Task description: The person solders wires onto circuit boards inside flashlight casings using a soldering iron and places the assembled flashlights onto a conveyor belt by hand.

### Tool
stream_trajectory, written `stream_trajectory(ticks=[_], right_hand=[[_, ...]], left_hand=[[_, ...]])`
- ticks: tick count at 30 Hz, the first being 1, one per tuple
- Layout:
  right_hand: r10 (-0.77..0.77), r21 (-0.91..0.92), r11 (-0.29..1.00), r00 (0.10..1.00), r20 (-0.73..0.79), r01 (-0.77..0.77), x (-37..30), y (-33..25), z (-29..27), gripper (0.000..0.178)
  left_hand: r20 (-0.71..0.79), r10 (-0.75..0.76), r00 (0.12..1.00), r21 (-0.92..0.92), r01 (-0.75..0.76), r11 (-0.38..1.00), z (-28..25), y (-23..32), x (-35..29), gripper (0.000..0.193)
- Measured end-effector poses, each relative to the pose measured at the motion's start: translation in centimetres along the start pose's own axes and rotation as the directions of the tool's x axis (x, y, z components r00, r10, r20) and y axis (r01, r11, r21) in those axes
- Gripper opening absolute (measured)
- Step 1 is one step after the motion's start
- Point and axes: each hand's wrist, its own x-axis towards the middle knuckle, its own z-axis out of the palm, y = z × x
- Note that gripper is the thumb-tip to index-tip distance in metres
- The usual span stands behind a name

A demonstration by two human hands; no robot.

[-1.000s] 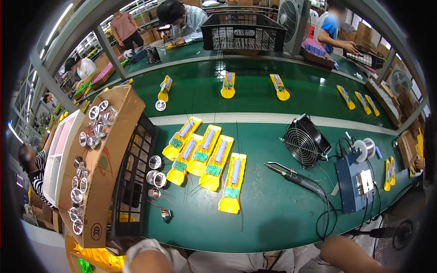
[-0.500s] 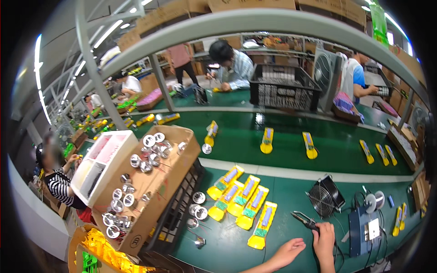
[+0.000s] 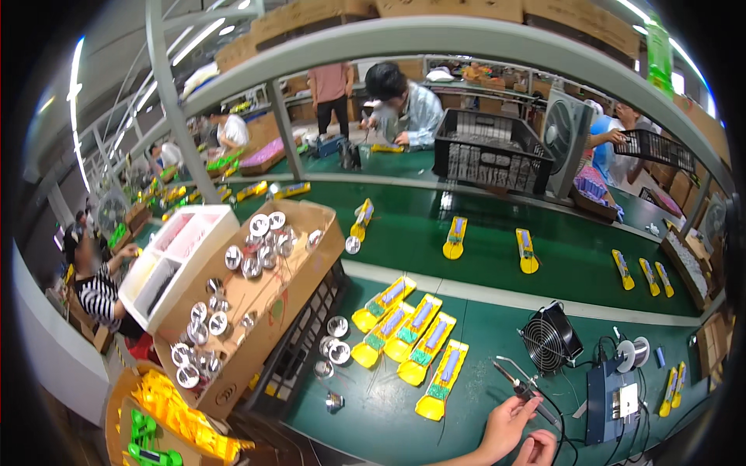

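Observation:
In front of me my left hand has its fingers closed around a soldering iron with a thin bent metal tube beside its tip. A dark cable runs from it to the right. Just below and right of it, my right hand is partly cut off by the lower edge; its fingers are curled, and anything in them is hidden. Left of the hands lie several yellow flashlight bodies with green circuit boards and blue-purple cells. The blue soldering station stands to the right.
A small black fan and a solder spool stand beyond the hands. At left, a cardboard box holds silver reflectors, with more reflectors beside it. Yellow bodies lie on the green conveyor. Co-workers sit across it.
The soldering iron has passed from my right hand to my left. My right hand has drawn back toward the lower edge and curled. Across the line, a person's black crate is raised.

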Motion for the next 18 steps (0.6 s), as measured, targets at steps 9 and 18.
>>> stream_trajectory(ticks=[9, 18], right_hand=[[0.285, 0.703, 0.68, 0.958, 0.01, -0.21, 1.2, 1.1, 4.2, 0.035], [0.187, 0.812, 0.575, 0.982, -0.011, -0.1, 3.9, -0.2, 3.4, 0.038]], left_hand=[[0.136, -0.004, 0.991, 0.419, -0.054, 0.906, -1.0, 3.9, -2.9, 0.025], [-0.093, 0.293, 0.952, 0.894, -0.049, 0.445, -12.0, 9.5, -8.8, 0.017]])
